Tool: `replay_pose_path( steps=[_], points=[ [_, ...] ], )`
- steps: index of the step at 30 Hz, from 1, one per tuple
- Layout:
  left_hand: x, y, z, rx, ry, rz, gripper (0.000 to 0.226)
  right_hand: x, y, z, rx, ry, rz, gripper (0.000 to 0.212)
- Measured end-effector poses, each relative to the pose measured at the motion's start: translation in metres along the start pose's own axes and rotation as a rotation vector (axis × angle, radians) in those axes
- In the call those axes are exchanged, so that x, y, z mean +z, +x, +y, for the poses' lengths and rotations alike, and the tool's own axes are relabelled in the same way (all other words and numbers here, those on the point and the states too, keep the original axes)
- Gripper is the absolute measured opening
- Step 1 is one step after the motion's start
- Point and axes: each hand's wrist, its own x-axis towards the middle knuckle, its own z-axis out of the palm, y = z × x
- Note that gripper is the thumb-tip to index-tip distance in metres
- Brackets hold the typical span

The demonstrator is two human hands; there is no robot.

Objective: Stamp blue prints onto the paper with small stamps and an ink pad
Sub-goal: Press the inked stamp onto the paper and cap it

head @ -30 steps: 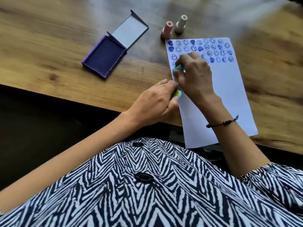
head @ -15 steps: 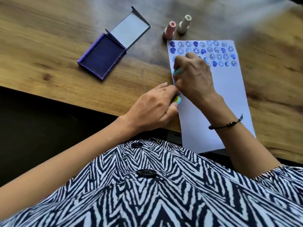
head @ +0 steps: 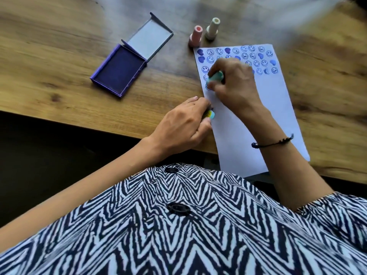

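Note:
A white paper lies on the wooden table, its top rows filled with blue smiley and heart prints. My right hand grips a small teal stamp and holds it down near the paper's left edge, below the printed rows. My left hand rests at the paper's left edge, closed around a small stamp cap with a yellow and light-blue end. An open purple ink pad with its lid folded back sits to the left of the paper.
A pink stamp and a cream stamp stand upright just above the paper's top left corner. The table's front edge runs diagonally under my left wrist. The paper's lower end overhangs that edge.
My right hand with the teal stamp has stayed near the paper's left edge, shifting only a little. The left hand has kept its place. The view has drifted a little.

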Motion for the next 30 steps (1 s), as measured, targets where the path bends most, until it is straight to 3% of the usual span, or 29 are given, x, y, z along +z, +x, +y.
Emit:
replay_pose_path(
  steps=[5, 10, 13, 17, 20, 25, 30],
  points=[
    [0.002, 0.0, -0.002, 0.013, -0.043, 0.045, 0.047, -0.018, -0.019, 0.008, 0.257, 0.608, 0.204, 0.015],
    [0.002, 0.0, -0.004, -0.04, -0.13, 0.061, 0.051, -0.02, -0.037, 0.011, 0.435, 1.009, 0.115, 0.019],
    [-0.002, 0.003, -0.006, -0.149, -0.285, 0.143, 0.038, -0.019, -0.048, 0.004, 0.426, 1.175, 0.05, 0.016],
    [-0.004, 0.008, -0.006, -0.294, -0.658, 0.266, 0.027, -0.015, -0.061, -0.011, 0.313, 1.205, -0.004, 0.019],
    [-0.003, 0.009, -0.004, -0.295, -0.856, 0.29, 0.015, -0.013, -0.064, -0.017, 0.253, 1.139, 0.02, 0.021],
    [-0.005, 0.008, 0.0, -0.296, -0.986, 0.33, 0.011, -0.012, -0.067, -0.021, 0.167, 1.052, 0.087, 0.018],
    [-0.012, 0.005, 0.002, -0.25, -0.932, 0.348, 0.018, -0.011, -0.068, -0.024, 0.163, 1.012, 0.12, 0.016]
  ],
)
